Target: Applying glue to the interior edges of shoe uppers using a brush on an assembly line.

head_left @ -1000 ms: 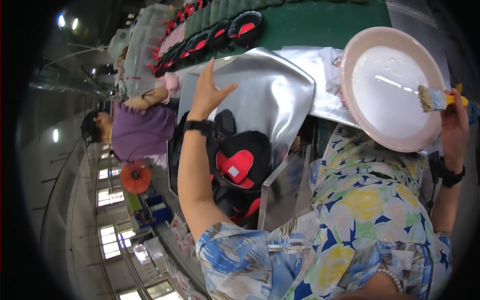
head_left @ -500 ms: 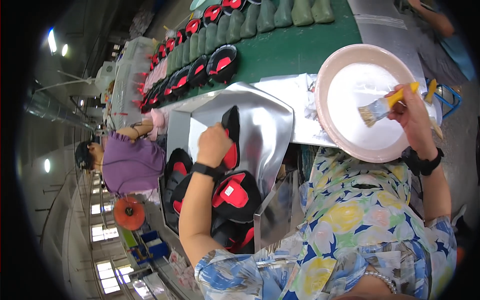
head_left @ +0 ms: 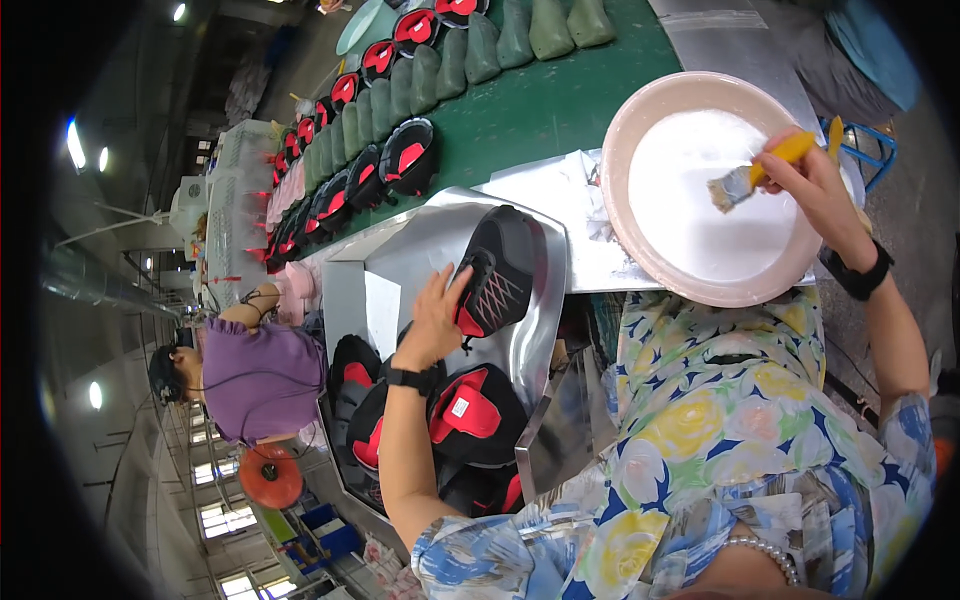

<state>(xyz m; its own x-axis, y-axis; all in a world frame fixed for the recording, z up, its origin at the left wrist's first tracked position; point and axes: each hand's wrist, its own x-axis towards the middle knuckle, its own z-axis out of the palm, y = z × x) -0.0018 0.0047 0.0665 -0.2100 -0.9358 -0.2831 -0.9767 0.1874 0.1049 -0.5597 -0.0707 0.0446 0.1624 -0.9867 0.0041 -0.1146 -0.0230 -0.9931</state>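
Note:
My left hand (head_left: 432,318) has its fingers spread, with the fingertips at the collar of a black shoe upper (head_left: 500,265) with pink-red lacing and red lining. This upper lies on the shiny metal sheet of a tray (head_left: 548,290), its toe pointing away from me. Beside my left wrist, several more black uppers with red linings, one of them a black-and-red upper (head_left: 468,412), are heaped in the tray. My right hand (head_left: 815,190) grips a yellow-handled paintbrush (head_left: 745,185). Its pale bristles hang over a wide beige basin (head_left: 622,215) of white liquid.
Rows of green shoe lasts (head_left: 482,52) and black-and-red uppers (head_left: 408,155) stand on a green bench (head_left: 560,100). Another yellow handle (head_left: 835,135) stands at the basin's right rim. A person in purple (head_left: 262,370) works at the left, near an orange fan (head_left: 270,476).
The upper under my left hand has turned from its side to show its laced top. My left fingers have gone from curled to spread. The brush has tilted a little, still over the basin.

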